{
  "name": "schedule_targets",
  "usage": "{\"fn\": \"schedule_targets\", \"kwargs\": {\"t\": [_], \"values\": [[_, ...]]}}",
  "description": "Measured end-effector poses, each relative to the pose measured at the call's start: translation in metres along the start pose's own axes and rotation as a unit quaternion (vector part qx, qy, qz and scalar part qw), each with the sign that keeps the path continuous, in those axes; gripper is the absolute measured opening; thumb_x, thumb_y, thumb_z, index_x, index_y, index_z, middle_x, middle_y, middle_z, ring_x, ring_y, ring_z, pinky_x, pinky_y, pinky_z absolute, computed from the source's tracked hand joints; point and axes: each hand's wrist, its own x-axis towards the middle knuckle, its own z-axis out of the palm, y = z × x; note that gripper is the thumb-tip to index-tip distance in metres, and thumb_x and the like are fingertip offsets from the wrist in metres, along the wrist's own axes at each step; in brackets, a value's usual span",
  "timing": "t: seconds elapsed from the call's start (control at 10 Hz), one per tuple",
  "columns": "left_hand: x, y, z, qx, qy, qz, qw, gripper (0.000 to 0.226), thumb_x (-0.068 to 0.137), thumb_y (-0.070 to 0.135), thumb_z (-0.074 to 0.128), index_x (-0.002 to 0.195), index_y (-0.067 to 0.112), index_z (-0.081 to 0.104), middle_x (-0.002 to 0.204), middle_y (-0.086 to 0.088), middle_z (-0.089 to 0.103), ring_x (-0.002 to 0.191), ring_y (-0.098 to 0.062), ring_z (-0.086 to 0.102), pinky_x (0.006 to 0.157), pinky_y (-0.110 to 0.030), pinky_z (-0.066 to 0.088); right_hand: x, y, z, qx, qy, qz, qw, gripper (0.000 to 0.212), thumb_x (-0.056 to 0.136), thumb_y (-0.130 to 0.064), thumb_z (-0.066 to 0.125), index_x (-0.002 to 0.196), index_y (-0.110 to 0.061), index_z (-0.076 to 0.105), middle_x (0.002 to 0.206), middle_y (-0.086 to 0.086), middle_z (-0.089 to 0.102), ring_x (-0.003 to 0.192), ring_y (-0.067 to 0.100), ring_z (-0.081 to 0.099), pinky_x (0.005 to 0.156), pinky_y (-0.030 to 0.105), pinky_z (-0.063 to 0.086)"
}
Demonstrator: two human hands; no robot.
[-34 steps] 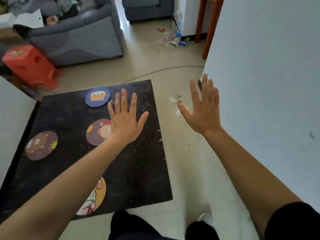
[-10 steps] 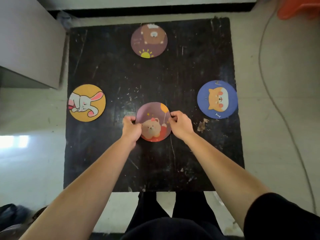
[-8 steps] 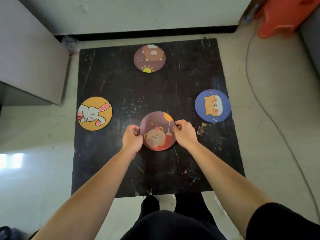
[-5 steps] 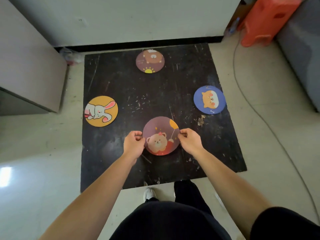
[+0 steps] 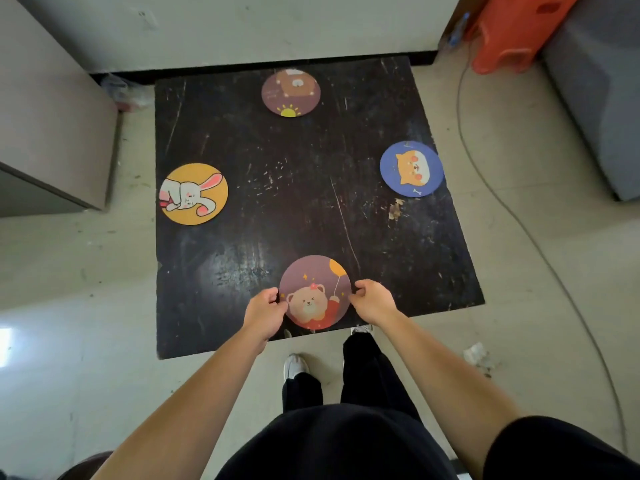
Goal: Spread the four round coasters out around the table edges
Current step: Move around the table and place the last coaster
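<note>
Left hand [image 5: 265, 311] and right hand [image 5: 372, 301] are pinching the bear coaster [image 5: 314, 292] by opposite rims — advise keeping it flat and releasing just inside the table [image 5: 277, 188] near edge.

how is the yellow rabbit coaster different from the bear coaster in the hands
The rabbit coaster is yellow, the bear coaster purple. The rabbit coaster lies untouched at the table's left edge; the bear coaster is pinched by the left hand and right hand at the near edge. Both are round.
</note>
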Motion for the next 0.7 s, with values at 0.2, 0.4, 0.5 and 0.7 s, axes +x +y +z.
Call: {"fn": "schedule_targets", "kwargs": {"t": [0.2, 0.4, 0.5, 0.7], "values": [[-0.007, -0.003, 0.007, 0.005, -0.022, -0.001, 1.0, 0.056, 0.091, 0.012, 0.059, 0.145, 0.01, 0.045, 0.138, -0.005, 0.057, 0.11, -0.015, 0.059, 0.084, -0.024, 0.045, 0.001, 0.002, 0.007, -0.015, -0.034, -0.046, 0.998, 0.036, 0.097, -0.017, 0.046, 0.13, -0.016, 0.059, 0.116, 0.011, 0.067, 0.118, 0.031, 0.053, 0.09, 0.037, 0.047], [-0.009, -0.012, 0.008, 0.0, -0.037, 0.003, 0.999, 0.057, 0.092, 0.006, 0.056, 0.147, 0.014, 0.042, 0.143, -0.011, 0.053, 0.114, -0.012, 0.052, 0.077, -0.025, 0.047, -0.003, 0.01, 0.011, 0.013, -0.035, -0.041, 0.998, 0.042, 0.098, -0.02, 0.048, 0.14, -0.022, 0.053, 0.126, 0.007, 0.064, 0.121, 0.026, 0.054, 0.092, 0.033, 0.045], [-0.016, -0.015, 0.005, 0.044, -0.061, 0.033, 0.997, 0.056, 0.093, 0.005, 0.054, 0.146, 0.017, 0.042, 0.147, -0.009, 0.049, 0.122, -0.015, 0.05, 0.086, -0.032, 0.053, -0.006, 0.009, 0.007, 0.029, -0.043, -0.039, 0.998, 0.042, 0.098, -0.025, 0.049, 0.14, -0.026, 0.053, 0.13, 0.006, 0.063, 0.121, 0.025, 0.056, 0.092, 0.032, 0.046], [-0.023, -0.017, 0.004, 0.212, -0.102, 0.118, 0.965, 0.065, 0.089, 0.006, 0.054, 0.15, 0.018, 0.034, 0.153, -0.005, 0.041, 0.14, -0.027, 0.039, 0.113, -0.036, 0.034, -0.016, -0.015, -0.028, 0.009, -0.003, -0.052, 0.999, 0.063, 0.099, -0.031, 0.054, 0.156, -0.021, 0.028, 0.158, 0.01, 0.032, 0.14, 0.03, 0.041, 0.109, 0.04, 0.038]]}}
